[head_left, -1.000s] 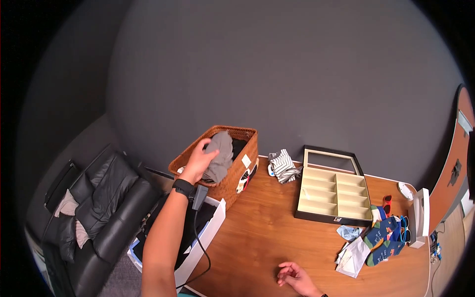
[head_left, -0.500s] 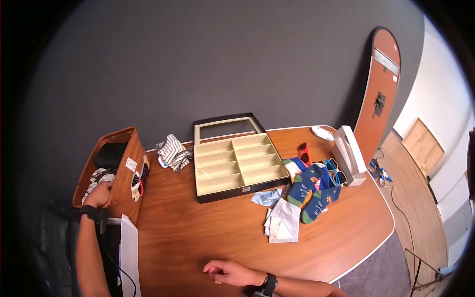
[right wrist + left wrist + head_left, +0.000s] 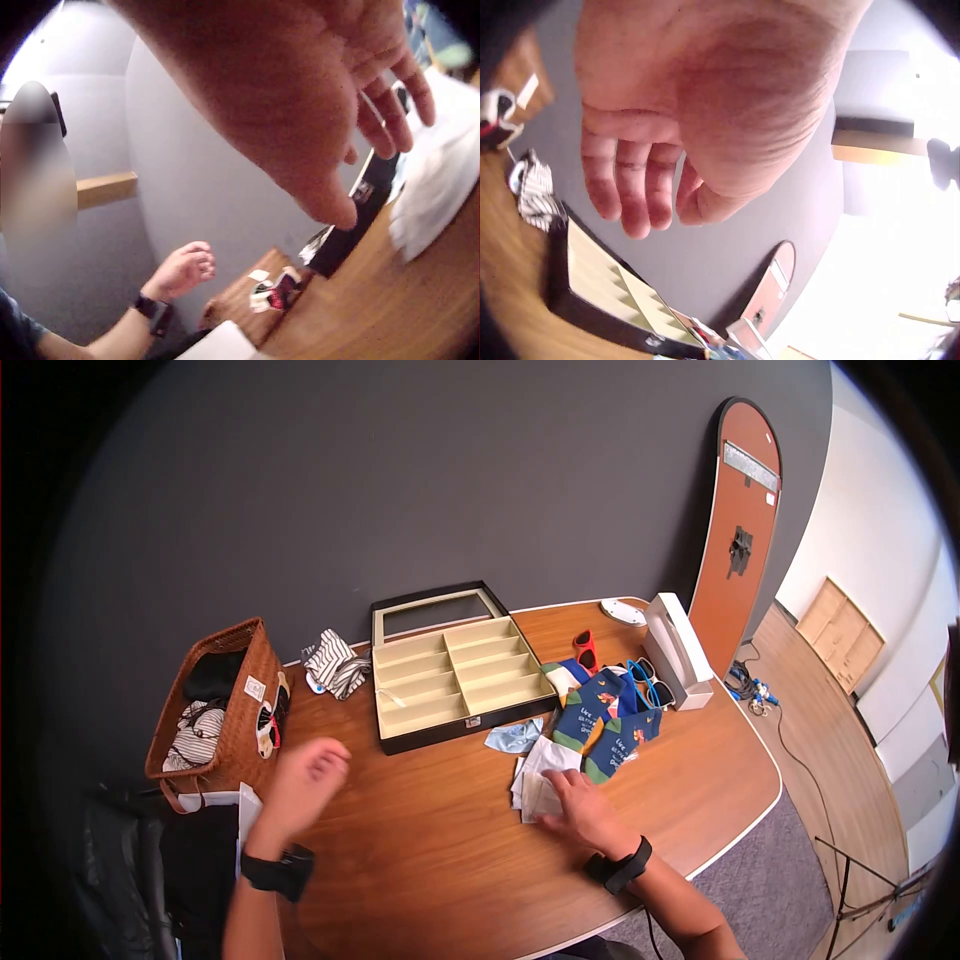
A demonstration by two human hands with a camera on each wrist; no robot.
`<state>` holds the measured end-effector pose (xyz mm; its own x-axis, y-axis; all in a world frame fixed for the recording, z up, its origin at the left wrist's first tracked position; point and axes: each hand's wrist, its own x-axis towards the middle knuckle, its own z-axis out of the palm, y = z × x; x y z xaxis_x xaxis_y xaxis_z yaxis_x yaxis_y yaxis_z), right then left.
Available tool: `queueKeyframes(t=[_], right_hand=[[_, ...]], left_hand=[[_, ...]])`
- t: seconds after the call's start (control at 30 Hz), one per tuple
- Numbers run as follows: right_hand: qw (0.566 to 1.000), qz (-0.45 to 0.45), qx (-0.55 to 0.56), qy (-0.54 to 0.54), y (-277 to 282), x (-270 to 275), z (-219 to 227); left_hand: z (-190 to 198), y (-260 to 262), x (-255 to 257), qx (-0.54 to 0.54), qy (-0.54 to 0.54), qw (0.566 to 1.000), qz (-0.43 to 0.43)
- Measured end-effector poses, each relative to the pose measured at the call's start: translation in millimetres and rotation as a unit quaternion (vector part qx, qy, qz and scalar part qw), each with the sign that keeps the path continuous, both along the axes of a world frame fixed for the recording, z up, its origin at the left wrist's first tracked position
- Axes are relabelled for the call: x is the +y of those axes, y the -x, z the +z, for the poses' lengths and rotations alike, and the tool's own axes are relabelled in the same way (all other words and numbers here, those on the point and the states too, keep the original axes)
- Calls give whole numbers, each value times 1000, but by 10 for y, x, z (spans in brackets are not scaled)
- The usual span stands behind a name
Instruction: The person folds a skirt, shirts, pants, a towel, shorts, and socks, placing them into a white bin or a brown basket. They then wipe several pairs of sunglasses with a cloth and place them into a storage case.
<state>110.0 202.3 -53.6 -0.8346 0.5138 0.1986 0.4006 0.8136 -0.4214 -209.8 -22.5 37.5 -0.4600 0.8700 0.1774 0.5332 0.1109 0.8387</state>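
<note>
My left hand [image 3: 308, 785] is raised over the table's left side, nothing in it, its fingers loosely bent. In the left wrist view the fingers [image 3: 634, 180] hang down from the palm. My right hand [image 3: 590, 818] reaches over the near end of a folded white cloth [image 3: 545, 770], fingers spread. The right wrist view shows the thumb and fingers apart beside that cloth [image 3: 442, 187]. Just beyond it lie navy and green patterned socks [image 3: 590, 710] and a small light-blue cloth [image 3: 516, 736].
A wicker basket [image 3: 245, 705] at left holds black and striped cloth. An open compartment case [image 3: 455, 730] stands mid-table, with striped fabric [image 3: 335, 662] to its left. Red sunglasses [image 3: 585, 650], blue-framed glasses [image 3: 648, 685] and a white box [image 3: 680, 650] are at right.
The left hand, earlier gripping grey cloth at the basket, has come out empty and moved right. The right hand has moved from the table's front to the white cloth. The view has turned right.
</note>
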Motion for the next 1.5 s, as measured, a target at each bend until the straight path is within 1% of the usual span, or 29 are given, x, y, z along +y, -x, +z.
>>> queueKeyframes(t=[0.03,0.07,0.13,0.17,0.23,0.27,0.33,0.37,0.43,0.47,0.5,0.57,0.63,0.67,0.73,0.77,0.83,0.9,0.97,1.0,1.03,1.1,1.13,1.17,1.23,1.27,1.37,1.4,1.5], right_hand=[[999,-6,-17,-34,-58,47,-179],[999,-7,-16,-36,-82,3,-212],[996,79,-48,-15,-81,-124,-273],[994,98,-43,23,-68,-226,-280],[984,166,-41,57,-22,-355,-309],[984,162,-41,56,-6,-394,-331],[960,268,10,74,26,-413,-365],[961,267,10,73,21,-388,-305],[933,254,-14,254,6,-295,-128],[948,241,14,207,-24,-162,-202],[949,239,14,205,-63,-71,-104],[976,59,10,211,-148,155,150],[989,-2,36,146,-249,506,11],[994,-10,26,107,-321,607,43],[993,-31,35,110,-453,829,120],[991,-50,41,117,-529,957,150],[975,-143,109,133,-678,1345,134],[963,-211,138,93,-846,1770,146],[947,-297,119,-18,-1015,2198,-17],[945,-293,121,-85,-1118,2455,-187],[945,-291,124,-85,-1190,2612,-282],[937,-304,88,-147,-1250,2772,-364],[943,-318,67,-74,-1264,2814,-369],[944,-315,68,-72,-1269,2809,-348],[941,-329,-49,-56,-1278,2795,-312],[942,-328,-49,-55,-1294,2816,-324],[926,-371,23,-73,-1427,2860,-348],[925,-365,61,-86,-1474,2867,-335],[928,-346,72,-116,-1677,2774,-72]], left_hand=[[-80,-194,67,-17,30,999,-13],[-244,-328,144,-6,39,999,-29],[-446,-649,260,-42,47,995,-77],[-575,-771,293,-108,71,987,-98],[-794,-984,336,-49,62,986,-144],[-852,-1082,348,-64,73,984,-149],[-1062,-1175,331,-103,91,978,-155],[-1118,-1215,287,-96,84,979,-157],[-1220,-1227,224,-30,103,981,-164],[-1243,-1238,187,-29,102,980,-166],[-1257,-1251,157,-27,84,981,-171],[-1296,-1264,136,-27,62,981,-181],[-1326,-1245,129,-40,60,983,-171],[-1328,-1233,125,-39,58,982,-173],[-1320,-1212,134,-88,90,982,-141],[-1333,-1201,138,-89,89,982,-144],[-1351,-1186,127,-109,88,980,-138],[-1314,-1196,119,-105,101,980,-135],[-1312,-1179,132,-98,110,981,-130],[-1373,-1171,121,-103,111,980,-128],[-1417,-1161,114,-109,112,980,-126],[-1445,-1162,110,-103,101,981,-127],[-1446,-1164,106,-99,91,982,-131],[-1432,-1169,105,-99,92,983,-128],[-1401,-1186,99,-101,88,983,-127],[-1403,-1186,98,-101,89,983,-125],[-1397,-1194,95,-96,79,984,-128],[-1371,-1206,95,-103,86,983,-127],[-1373,-1220,93,-110,85,983,-123]])
